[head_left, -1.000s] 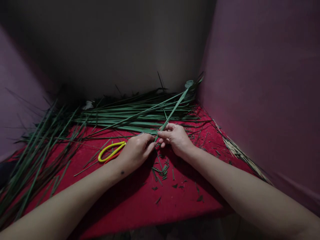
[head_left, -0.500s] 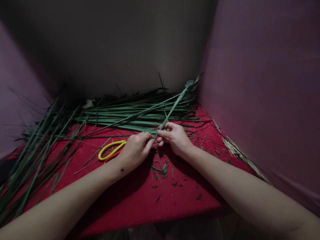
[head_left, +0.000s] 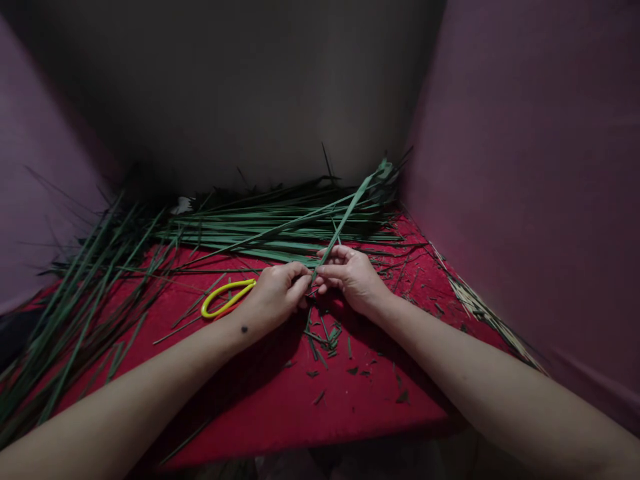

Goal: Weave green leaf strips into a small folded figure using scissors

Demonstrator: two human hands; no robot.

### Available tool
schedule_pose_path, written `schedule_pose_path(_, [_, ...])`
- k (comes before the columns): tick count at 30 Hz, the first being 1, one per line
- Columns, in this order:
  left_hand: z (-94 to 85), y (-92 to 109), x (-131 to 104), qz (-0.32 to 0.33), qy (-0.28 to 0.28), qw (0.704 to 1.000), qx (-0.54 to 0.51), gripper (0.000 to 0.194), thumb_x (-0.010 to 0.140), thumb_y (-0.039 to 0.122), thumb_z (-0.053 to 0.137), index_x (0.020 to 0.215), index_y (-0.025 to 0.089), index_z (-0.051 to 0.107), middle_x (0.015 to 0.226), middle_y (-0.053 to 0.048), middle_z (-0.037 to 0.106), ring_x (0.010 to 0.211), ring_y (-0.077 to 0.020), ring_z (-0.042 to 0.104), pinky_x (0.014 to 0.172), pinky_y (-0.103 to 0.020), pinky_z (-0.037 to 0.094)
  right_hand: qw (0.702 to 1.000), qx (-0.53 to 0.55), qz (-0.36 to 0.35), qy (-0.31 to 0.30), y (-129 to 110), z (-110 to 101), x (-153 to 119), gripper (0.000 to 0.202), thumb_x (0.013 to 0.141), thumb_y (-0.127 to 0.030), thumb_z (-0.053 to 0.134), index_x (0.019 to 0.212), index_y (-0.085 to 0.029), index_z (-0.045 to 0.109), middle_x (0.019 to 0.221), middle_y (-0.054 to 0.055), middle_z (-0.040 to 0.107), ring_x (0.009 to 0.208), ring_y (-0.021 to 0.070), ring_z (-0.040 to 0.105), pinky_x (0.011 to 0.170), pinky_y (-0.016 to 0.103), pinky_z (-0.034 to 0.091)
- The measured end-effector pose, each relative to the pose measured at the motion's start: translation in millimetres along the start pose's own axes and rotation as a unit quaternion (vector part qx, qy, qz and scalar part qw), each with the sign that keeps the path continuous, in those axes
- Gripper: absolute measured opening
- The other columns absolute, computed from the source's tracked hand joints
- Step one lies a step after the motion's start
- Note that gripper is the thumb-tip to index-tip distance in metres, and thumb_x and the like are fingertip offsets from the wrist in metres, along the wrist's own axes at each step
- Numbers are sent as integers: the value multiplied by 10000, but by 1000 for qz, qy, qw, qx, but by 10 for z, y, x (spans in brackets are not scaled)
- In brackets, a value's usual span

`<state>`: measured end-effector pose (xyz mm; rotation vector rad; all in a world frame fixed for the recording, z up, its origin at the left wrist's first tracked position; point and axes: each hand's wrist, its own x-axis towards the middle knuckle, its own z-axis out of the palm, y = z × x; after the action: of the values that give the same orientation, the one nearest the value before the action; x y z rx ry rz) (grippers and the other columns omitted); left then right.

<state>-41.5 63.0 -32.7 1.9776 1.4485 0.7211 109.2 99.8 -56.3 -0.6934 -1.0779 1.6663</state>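
Observation:
A long green leaf strip [head_left: 349, 212] slants up and to the right from between my hands, its far end over the pile at the back. My right hand [head_left: 350, 277] pinches it near its lower end. Close beside it, my left hand [head_left: 280, 288] has thumb and forefinger closed on the tip of the same strip. A pair of scissors with yellow [head_left: 220, 298] and orange-red handles lies just left of my left hand, its blades hidden beneath that hand and forearm. Small green cuttings [head_left: 327, 337] are scattered below my fingers.
Behind my hands a pile of long green leaves [head_left: 240, 230] lies across the red cloth [head_left: 280, 427]. More leaves [head_left: 85, 313] spread along the left side. Pale thin stalks [head_left: 475, 307] line the right edge, against a pinkish wall [head_left: 525, 167]. A dark wall closes off the back.
The view has shifted slightly. Both hands keep their hold on the leaf strip, with the fingertips barely moved. A thin strand now shows near the front left of the cloth.

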Motion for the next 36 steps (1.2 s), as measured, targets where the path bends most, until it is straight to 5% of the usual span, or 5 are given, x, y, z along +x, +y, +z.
schedule_pose_path(6, [20, -5, 15, -19, 0, 999, -41, 204, 833, 286, 411, 751, 167, 555, 548, 8, 594, 477, -118, 568, 468, -211, 439, 1000, 8, 7, 6, -28, 34, -14, 289, 588, -100, 659, 834, -139, 514, 567, -32, 597, 459, 103, 590, 431, 211, 519])
schedule_pose_path(11, [47, 40, -13, 20, 25, 998, 45, 209, 835, 248, 401, 710, 174, 550, 517, 11, 593, 465, -110, 554, 471, -203, 410, 1000, -2, 3, 19, 0, 13, 2, 254, 625, -212, 701, 783, -143, 515, 569, -31, 582, 441, 96, 574, 385, 199, 495])
schedule_pose_path(17, [54, 28, -7, 20, 40, 995, 90, 226, 866, 255, 367, 784, 172, 561, 507, 14, 580, 474, -120, 557, 511, -220, 413, 999, 19, 9, 32, -9, 9, -1, 275, 579, -108, 674, 800, -135, 513, 561, -35, 573, 440, 100, 573, 400, 212, 501])
schedule_pose_path(26, [113, -58, -30, 79, 55, 950, 298, 240, 812, 161, 387, 973, 130, 562, 879, -104, 643, 767, -219, 619, 681, -313, 451, 998, 18, 7, 56, -27, 15, 12, 147, 746, -216, 575, 822, -154, 465, 531, -26, 567, 411, 120, 578, 349, 212, 477])
schedule_pose_path(36, [86, -16, -36, 100, 88, 963, 233, 234, 827, 170, 406, 1046, 152, 485, 771, -48, 650, 631, -165, 606, 590, -266, 445, 999, -10, 9, 39, -50, 28, -21, 382, 557, -54, 622, 888, -160, 462, 522, -78, 525, 416, 112, 560, 365, 215, 480])
